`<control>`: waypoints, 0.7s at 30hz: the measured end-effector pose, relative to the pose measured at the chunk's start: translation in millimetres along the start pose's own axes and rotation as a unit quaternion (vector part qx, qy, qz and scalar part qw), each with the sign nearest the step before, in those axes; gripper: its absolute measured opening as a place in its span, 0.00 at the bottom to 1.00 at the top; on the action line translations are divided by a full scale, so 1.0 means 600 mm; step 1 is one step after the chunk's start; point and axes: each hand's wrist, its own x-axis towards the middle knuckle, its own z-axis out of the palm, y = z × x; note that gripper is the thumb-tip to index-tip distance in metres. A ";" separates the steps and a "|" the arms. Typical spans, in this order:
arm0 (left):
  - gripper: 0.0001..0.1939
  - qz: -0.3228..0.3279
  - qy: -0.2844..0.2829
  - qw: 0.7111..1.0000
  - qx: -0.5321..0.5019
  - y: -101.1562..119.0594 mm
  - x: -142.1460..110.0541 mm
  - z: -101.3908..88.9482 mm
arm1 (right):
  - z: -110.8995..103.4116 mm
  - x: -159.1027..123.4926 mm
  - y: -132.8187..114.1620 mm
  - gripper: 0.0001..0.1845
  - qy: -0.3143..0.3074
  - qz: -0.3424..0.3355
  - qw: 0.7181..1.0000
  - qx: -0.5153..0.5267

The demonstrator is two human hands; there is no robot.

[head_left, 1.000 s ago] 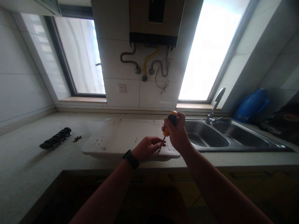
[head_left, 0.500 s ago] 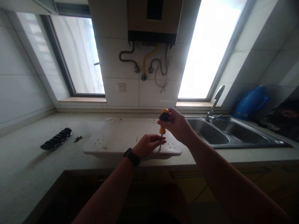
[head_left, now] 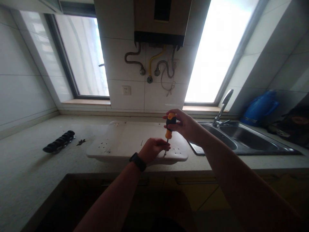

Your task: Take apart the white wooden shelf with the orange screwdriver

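Observation:
A screwdriver [head_left: 171, 124] with a yellow and black handle stands nearly upright, its tip down at a screw [head_left: 165, 154] near the front right edge of a white plastic panel [head_left: 125, 138]. The fingers of my right hand [head_left: 187, 125] are wrapped round the handle from the right. Lower down, my left hand [head_left: 153, 149] pinches the metal shaft just above the tip and rests close over the panel. Clusters of small holes show at the panel's corners. The panel lies on the countertop with a rounded part beneath it.
Left of the panel lie a row of black casters [head_left: 59, 141] and a small pile of screws [head_left: 81, 142]. A double steel sink [head_left: 193, 149] with a faucet [head_left: 223, 106] is at the right, beside a blue jug [head_left: 259, 108]. The counter's front edge runs below the panel.
My right hand's fingers have shifted their grip around the screwdriver handle, which appears turned. The left hand stays at the shaft, and the tip has kept its place.

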 end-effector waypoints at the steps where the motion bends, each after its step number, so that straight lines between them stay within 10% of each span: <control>1: 0.08 0.001 0.003 1.000 0.002 -0.001 0.000 0.000 | 0.000 0.000 -0.005 0.23 -0.002 0.000 1.000 -0.027; 8: 0.08 -0.006 0.029 1.000 0.008 0.002 0.000 0.003 | 0.010 0.005 -0.021 0.26 0.101 0.005 0.976 -0.192; 21: 0.13 -0.015 0.078 0.995 0.054 -0.007 -0.003 0.010 | -0.009 -0.001 -0.034 0.27 0.020 0.008 0.998 -0.065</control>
